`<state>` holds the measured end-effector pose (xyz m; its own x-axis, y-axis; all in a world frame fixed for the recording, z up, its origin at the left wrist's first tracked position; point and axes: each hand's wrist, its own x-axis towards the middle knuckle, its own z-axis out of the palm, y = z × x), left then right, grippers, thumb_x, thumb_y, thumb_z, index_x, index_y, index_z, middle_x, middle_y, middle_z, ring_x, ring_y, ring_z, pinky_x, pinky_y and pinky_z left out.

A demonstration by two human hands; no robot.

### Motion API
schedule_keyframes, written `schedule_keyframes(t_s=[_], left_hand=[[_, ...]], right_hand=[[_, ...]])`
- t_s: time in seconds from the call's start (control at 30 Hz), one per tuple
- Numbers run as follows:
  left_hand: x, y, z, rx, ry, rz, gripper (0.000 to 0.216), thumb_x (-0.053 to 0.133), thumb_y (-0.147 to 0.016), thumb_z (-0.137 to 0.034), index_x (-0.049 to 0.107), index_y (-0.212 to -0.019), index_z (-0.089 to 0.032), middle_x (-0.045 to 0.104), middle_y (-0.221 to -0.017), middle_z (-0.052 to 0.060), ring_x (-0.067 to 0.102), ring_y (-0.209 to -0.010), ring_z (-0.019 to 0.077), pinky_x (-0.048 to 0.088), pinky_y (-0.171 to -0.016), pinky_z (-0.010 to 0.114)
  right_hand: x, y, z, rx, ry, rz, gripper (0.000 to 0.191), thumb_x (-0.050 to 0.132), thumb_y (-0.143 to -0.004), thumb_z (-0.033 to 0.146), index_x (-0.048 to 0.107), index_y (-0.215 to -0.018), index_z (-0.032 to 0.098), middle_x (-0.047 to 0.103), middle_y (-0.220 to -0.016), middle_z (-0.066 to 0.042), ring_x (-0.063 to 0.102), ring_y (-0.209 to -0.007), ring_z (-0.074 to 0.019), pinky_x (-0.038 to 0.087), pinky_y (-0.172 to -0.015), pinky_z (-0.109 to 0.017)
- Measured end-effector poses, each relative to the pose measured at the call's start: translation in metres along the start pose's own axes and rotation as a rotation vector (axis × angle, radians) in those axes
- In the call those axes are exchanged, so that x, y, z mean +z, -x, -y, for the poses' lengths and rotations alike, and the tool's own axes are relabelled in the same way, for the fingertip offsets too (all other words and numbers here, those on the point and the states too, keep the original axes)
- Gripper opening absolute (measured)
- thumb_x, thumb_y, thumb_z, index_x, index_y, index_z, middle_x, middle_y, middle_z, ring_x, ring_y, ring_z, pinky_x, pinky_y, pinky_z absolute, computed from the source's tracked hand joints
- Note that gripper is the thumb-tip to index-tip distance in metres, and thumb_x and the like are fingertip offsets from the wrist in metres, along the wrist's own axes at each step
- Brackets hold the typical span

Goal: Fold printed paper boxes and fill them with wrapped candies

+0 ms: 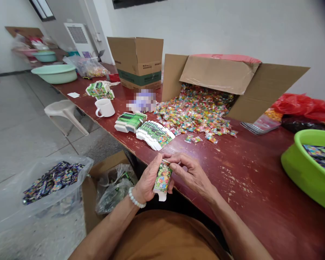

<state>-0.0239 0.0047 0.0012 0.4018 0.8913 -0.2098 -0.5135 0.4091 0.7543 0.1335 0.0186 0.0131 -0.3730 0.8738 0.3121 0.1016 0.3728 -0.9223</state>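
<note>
My left hand [148, 179] is wrapped round a small printed candy box [163, 177], green with colourful pictures. The white flap at its lower end hangs open. At the box's upper end, the thumb and fingers of my right hand [188, 171] close on the top edge; the flap there is mostly hidden. Just beyond my hands, a fanned stack of flat green-and-white cartons [155, 134] lies on the dark red table [249, 173]. Beside it sits another stack of green cartons [130, 122]. Small wrapped candies [197, 112] spill from a tipped cardboard box [216, 74] behind them.
A white mug [105, 107] stands near the table's left edge, with an upright cardboard box [137, 63] farther back. At right is a green basin [300, 155] holding packets. Below left are a plastic bag of dark packets [54, 180], an open carton [90, 202] and a white stool [62, 108].
</note>
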Motion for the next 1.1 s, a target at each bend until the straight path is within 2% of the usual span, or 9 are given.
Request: schedule_keyframes(t_s=[0.1,0.2,0.3,0.43,0.53,0.7,0.83,0.97,1.1], left_hand=[[0.0,-0.001,0.002,0.026,-0.054,0.009,0.035,0.04,-0.096,-0.05,0.048,-0.116,-0.023,0.061,-0.056,-0.002,0.06,-0.038,0.0161,0.048,-0.035,0.023],[0.0,-0.001,0.004,0.022,-0.073,0.037,0.044,0.037,-0.096,-0.053,0.046,-0.125,-0.021,0.061,-0.052,-0.001,0.06,-0.038,0.0163,0.047,-0.036,0.022],[0.001,-0.001,0.005,0.038,-0.062,0.073,0.058,0.034,-0.095,-0.058,0.04,-0.137,-0.019,0.063,-0.054,0.0,0.06,-0.039,0.0165,0.048,-0.036,0.022],[0.001,0.002,0.005,0.036,-0.074,0.103,0.064,0.034,-0.093,-0.061,0.039,-0.141,-0.018,0.064,-0.056,0.001,0.061,-0.041,0.0157,0.049,-0.038,0.022],[-0.003,0.002,0.005,0.032,-0.11,0.116,0.064,0.034,-0.094,-0.06,0.047,-0.135,-0.015,0.064,-0.052,0.003,0.058,-0.04,0.0149,0.047,-0.037,0.021],[-0.015,-0.003,0.007,-0.041,-0.139,0.146,0.068,0.033,-0.092,-0.065,0.065,-0.111,-0.007,0.064,-0.052,0.007,0.058,-0.039,0.0142,0.046,-0.038,0.021],[-0.018,-0.005,0.004,-0.042,-0.116,0.182,0.065,0.038,-0.091,-0.062,0.062,-0.116,-0.007,0.066,-0.057,0.007,0.059,-0.041,0.0148,0.047,-0.038,0.022],[-0.015,-0.005,0.002,0.017,-0.074,0.163,0.06,0.045,-0.091,-0.058,0.049,-0.136,-0.017,0.07,-0.074,0.006,0.062,-0.043,0.0148,0.048,-0.038,0.023],[-0.013,-0.006,0.005,0.014,-0.031,0.099,0.055,0.045,-0.093,-0.054,0.048,-0.137,-0.021,0.069,-0.075,0.004,0.06,-0.039,0.0134,0.046,-0.034,0.022]], right_hand=[[0.003,0.0,0.004,0.109,-0.096,-0.043,0.024,0.058,-0.089,0.042,0.068,-0.082,0.022,0.068,-0.083,-0.004,0.066,-0.073,-0.0188,0.052,-0.062,-0.03],[0.004,-0.003,0.006,0.142,-0.123,-0.067,0.018,0.067,-0.082,0.04,0.07,-0.084,0.022,0.07,-0.086,-0.004,0.067,-0.076,-0.0196,0.053,-0.062,-0.029],[0.005,-0.009,0.007,0.164,-0.159,-0.068,0.015,0.069,-0.08,0.035,0.07,-0.079,0.02,0.071,-0.095,-0.004,0.065,-0.072,-0.0153,0.051,-0.06,-0.026],[0.005,-0.014,0.007,0.256,-0.256,-0.062,0.021,0.069,-0.08,0.035,0.067,-0.071,0.017,0.071,-0.089,-0.004,0.055,-0.055,-0.0081,0.041,-0.046,-0.021],[0.005,-0.015,0.007,0.25,-0.247,-0.068,0.02,0.069,-0.079,0.034,0.068,-0.071,0.016,0.071,-0.087,-0.004,0.05,-0.049,-0.0056,0.036,-0.043,-0.02],[0.006,-0.015,0.004,0.283,-0.225,-0.091,0.022,0.07,-0.077,0.037,0.069,-0.073,0.016,0.069,-0.077,-0.003,0.045,-0.043,-0.0047,0.034,-0.041,-0.02],[0.006,-0.019,0.002,0.329,-0.246,-0.064,0.025,0.071,-0.077,0.04,0.068,-0.074,0.015,0.062,-0.061,0.0,0.044,-0.04,-0.0061,0.033,-0.038,-0.02],[0.007,-0.017,0.0,0.278,-0.27,-0.04,0.027,0.07,-0.079,0.042,0.067,-0.071,0.017,0.065,-0.073,-0.002,0.049,-0.048,-0.0077,0.038,-0.042,-0.021],[0.009,-0.006,0.0,0.121,-0.123,-0.014,0.023,0.061,-0.088,0.039,0.064,-0.076,0.019,0.068,-0.097,-0.006,0.062,-0.072,-0.0149,0.049,-0.06,-0.027]])
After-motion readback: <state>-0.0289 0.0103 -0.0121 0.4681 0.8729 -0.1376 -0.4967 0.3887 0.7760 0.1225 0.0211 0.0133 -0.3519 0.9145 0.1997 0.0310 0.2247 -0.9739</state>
